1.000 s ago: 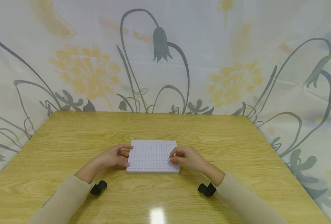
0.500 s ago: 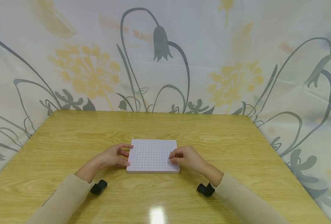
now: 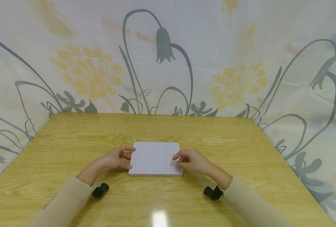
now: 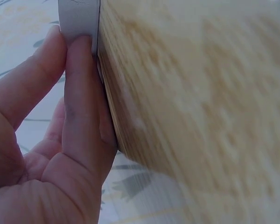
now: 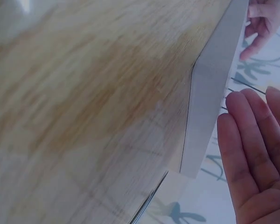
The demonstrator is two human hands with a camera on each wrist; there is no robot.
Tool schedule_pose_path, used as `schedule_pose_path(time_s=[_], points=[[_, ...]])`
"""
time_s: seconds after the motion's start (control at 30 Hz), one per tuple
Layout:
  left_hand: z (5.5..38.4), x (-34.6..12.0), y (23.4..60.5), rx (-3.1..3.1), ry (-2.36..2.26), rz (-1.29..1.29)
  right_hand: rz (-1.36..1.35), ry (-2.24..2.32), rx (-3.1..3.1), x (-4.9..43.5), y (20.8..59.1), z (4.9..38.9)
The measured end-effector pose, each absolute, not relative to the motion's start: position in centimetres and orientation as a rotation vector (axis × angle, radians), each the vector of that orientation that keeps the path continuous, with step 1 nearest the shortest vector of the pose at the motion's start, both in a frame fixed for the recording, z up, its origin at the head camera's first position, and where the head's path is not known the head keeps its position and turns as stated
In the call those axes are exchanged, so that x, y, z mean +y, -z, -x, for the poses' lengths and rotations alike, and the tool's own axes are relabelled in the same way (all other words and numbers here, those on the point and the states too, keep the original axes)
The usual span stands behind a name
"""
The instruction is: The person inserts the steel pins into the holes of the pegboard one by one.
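A white pegboard point(image 3: 152, 157) with rows of small holes lies flat on the table. My left hand point(image 3: 114, 158) holds its left side, thumb and index finger over the edge; in the left wrist view these fingers point(image 4: 79, 74) press against the board's side. Several thin rods stand at the board's right part, one slanted rod point(image 3: 172, 160) just in front of my right fingertips. My right hand point(image 3: 196, 161) hovers over the right edge, thumb and index finger apart. In the right wrist view its other fingers lie fairly straight beside the board, near a thin rod point(image 5: 247, 85).
More thin rods point(image 5: 149, 198) lie on the table right of the board, hidden behind the right wrist in the head view. Black wrist cameras point(image 3: 100, 190) hang under both sleeves. A floral cloth point(image 3: 168, 63) rises behind the wood-grain table point(image 3: 156, 127).
The right thumb and index finger have parted from a pinch around the thin rod, which stays standing at the board. The right hand has shifted slightly right. The left hand has kept its place.
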State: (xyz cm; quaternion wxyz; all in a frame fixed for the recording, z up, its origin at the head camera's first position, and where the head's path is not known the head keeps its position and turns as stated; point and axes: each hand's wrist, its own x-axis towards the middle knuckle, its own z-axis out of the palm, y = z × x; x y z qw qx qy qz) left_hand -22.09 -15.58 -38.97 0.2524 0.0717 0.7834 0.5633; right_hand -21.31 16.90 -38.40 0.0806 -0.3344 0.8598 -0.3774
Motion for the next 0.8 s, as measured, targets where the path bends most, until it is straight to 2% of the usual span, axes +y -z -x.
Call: schedule_pose_path(time_s=[0.8], points=[[22.3, -15.8, 39.3, 2.167, -1.509, -0.217, 0.860, 1.162, 2.622, 20.5, 38.3, 21.3]])
